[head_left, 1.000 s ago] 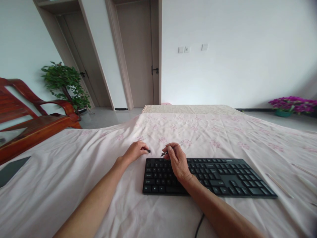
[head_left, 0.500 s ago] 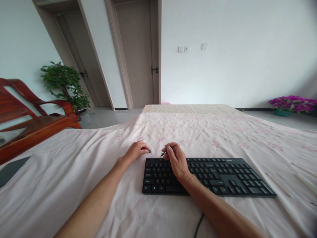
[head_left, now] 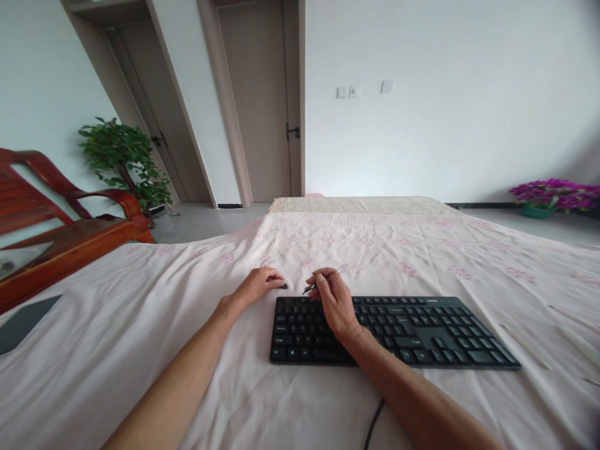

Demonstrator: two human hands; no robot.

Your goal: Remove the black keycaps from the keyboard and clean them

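So both forearms come in from the bottom edge and angle toward each other, meeting near the middle of the bed. The left hand (head_left: 257,285) sits palm down on the pink floral sheet (head_left: 140,325), fingers curled in loosely, with the fingertips pinched on a small black piece (head_left: 284,286), probably a keycap, but it's too tiny to say for sure. That bit pokes out at the hand's 3 o'clock side, just beside the top left corner of the black keyboard (head_left: 422,337). The right hand (head_left: 334,300) lies across the left part of the keyboard, wrist resting on the keys, back of the hand up, knuckles bent. Thumb and first fingers are closed around a thin metal tool (head_left: 323,279) that looks like a wire key puller or tweezers; its dark tip points out toward 9 o'clock at the left hand, and the shiny wire end sticks up past the fingers at about 1 o'clock. The two hands are near each other but not touching, with the tool tip in the gap between them. The keyboard lies flat on the sheet at 4 o'clock from the hands, and its cable (head_left: 375,425) runs off toward 6 o'clock. A few thin sticks (head_left: 525,347) lie on the sheet at 3 o'clock, well apart from the hands. A red wooden chair (head_left: 70,225) is off at 9 o'clock.
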